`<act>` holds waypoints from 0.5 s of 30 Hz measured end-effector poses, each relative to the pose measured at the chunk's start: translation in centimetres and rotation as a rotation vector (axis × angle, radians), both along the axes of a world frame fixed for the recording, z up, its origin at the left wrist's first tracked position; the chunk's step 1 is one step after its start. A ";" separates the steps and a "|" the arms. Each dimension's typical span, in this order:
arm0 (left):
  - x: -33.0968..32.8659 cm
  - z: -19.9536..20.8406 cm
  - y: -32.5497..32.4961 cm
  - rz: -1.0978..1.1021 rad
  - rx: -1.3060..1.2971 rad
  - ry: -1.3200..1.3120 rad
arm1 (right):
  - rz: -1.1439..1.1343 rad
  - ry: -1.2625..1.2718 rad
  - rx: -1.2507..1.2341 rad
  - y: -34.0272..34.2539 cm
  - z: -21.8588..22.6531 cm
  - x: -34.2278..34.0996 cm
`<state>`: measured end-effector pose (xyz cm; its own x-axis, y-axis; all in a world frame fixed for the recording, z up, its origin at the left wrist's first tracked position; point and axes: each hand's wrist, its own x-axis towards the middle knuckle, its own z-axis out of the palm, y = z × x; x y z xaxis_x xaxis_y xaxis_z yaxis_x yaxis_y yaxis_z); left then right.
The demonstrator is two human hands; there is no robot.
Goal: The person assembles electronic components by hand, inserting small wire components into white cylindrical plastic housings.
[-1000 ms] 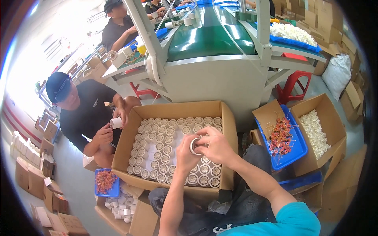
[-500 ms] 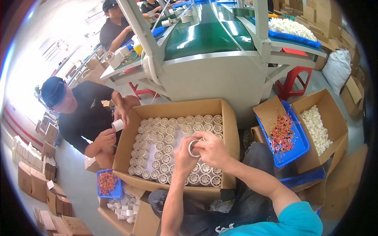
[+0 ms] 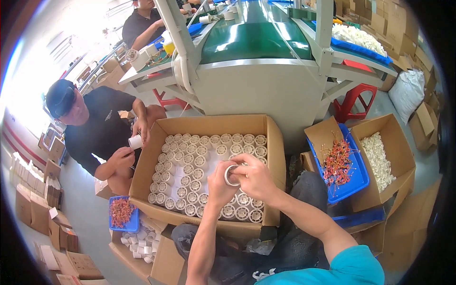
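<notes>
One white cup sits in our curled left hand, best held steady while our right hand bunches fingers at its mouth, any pinched part hidden.

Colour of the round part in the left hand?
The round part is white at its visible rim; best seen in the head view.

A long green conveyor belt stretched away at the top, with one red stool low on its left and another red stool low on its right. A fat white sack stood beside brown boxes. At the far left, cardboard cartons sat on the grey floor.
</notes>
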<state>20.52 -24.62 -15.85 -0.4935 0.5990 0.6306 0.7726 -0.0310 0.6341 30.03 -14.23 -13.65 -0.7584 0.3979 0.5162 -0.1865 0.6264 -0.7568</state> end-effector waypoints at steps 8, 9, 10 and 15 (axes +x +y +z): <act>-1.7 -1.4 0.9 0.073 -0.054 -0.190 | 0.033 -0.130 -0.094 1.9 -0.8 -1.4; -2.1 -1.7 1.1 0.086 -0.047 -0.224 | 0.042 -0.144 -0.099 1.8 -0.9 -1.5; -2.6 -1.6 1.3 0.014 -0.096 -0.368 | 0.042 -0.128 -0.060 1.9 -0.8 -1.4; -4.6 -1.5 2.5 -0.107 -0.188 -0.234 | -0.013 -0.123 -0.216 3.8 -0.8 -2.5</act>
